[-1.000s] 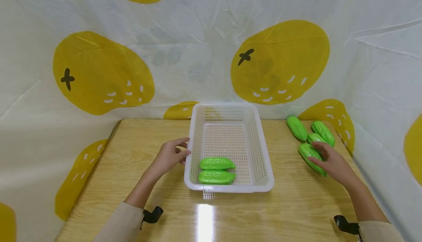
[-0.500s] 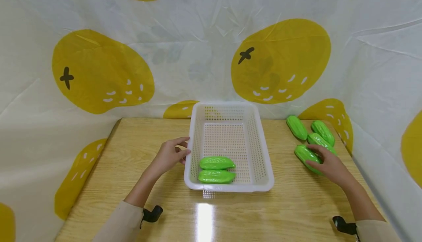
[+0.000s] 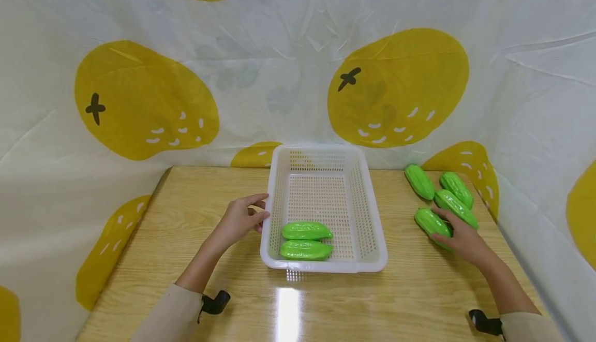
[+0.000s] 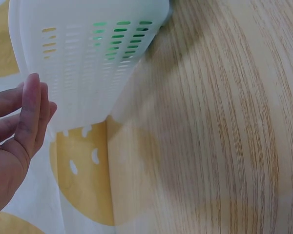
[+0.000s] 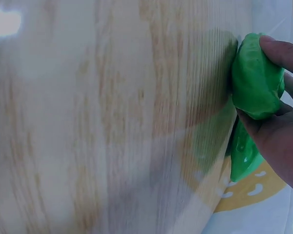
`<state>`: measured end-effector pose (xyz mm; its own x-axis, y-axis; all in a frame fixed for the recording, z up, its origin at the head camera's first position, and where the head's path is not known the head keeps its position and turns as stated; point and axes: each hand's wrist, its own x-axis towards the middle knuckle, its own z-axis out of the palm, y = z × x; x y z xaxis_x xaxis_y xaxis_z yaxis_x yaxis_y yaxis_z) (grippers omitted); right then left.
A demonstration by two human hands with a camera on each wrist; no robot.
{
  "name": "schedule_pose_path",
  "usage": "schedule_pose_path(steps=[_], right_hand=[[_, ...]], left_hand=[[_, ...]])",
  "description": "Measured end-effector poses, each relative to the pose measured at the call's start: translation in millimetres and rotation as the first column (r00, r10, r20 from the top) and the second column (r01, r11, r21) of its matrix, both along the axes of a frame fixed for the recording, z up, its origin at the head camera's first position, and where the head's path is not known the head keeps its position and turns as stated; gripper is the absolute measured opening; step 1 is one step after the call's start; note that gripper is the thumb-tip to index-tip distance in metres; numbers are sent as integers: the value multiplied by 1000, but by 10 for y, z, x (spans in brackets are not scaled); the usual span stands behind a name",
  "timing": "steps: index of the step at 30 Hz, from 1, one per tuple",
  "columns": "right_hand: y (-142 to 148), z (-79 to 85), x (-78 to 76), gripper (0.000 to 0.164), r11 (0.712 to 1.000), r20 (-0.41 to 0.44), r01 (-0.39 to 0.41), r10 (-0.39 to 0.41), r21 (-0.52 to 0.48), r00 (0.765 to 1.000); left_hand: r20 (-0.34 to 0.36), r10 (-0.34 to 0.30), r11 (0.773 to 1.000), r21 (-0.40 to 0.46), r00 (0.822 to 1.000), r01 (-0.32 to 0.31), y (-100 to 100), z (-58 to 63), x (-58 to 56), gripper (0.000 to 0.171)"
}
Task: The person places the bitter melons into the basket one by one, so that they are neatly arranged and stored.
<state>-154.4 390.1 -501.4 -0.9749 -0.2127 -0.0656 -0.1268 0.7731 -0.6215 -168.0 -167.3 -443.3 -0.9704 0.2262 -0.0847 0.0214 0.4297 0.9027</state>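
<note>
My right hand (image 3: pixel 463 238) grips the nearest green bitter melon (image 3: pixel 428 221) at the table's right, thumb on one side and fingers on the other. In the right wrist view its blunt end (image 5: pixel 254 80) shows between thumb and fingers, by the tabletop. My left hand (image 3: pixel 239 220) rests its fingertips against the left rim of a white perforated plastic basket (image 3: pixel 372 218). The left wrist view shows these fingers (image 4: pixel 31 105) fairly straight beside the basket wall. Two bitter melons lie side by side in the basket's near left corner, one (image 3: pixel 306 231) behind the other (image 3: pixel 306 250).
Three more bitter melons lie at the back right: one at the left (image 3: pixel 419 181), one at the right (image 3: pixel 456 188), one in front (image 3: pixel 455 208). The wooden table (image 3: pixel 209 187) meets a white curtain (image 3: pixel 288 99) with yellow fruit prints behind and at both sides.
My right hand has drawn the nearest bitter melon slightly leftward, apart from the others. The melon behind it now shows more fully. The left hand and basket stay in place.
</note>
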Motion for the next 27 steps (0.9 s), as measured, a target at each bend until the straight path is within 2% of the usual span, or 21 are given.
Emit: schedule_pose_path(steps=[15,22,27], right_hand=[[9,-71,-5,80,999,-15,32,-31,41,999],[14,-69,-10,81,998,12,32,-32,51,999],[7,-29,-7,80,1000,22,11,-11,17,1000]], left_hand=[[13,4,1000,4,1000,-4,7,3,0,55],[13,7,1000,-1,1000,-7,7,4,8,56],[8,7,1000,3,1000,-7,15,9,10,55]])
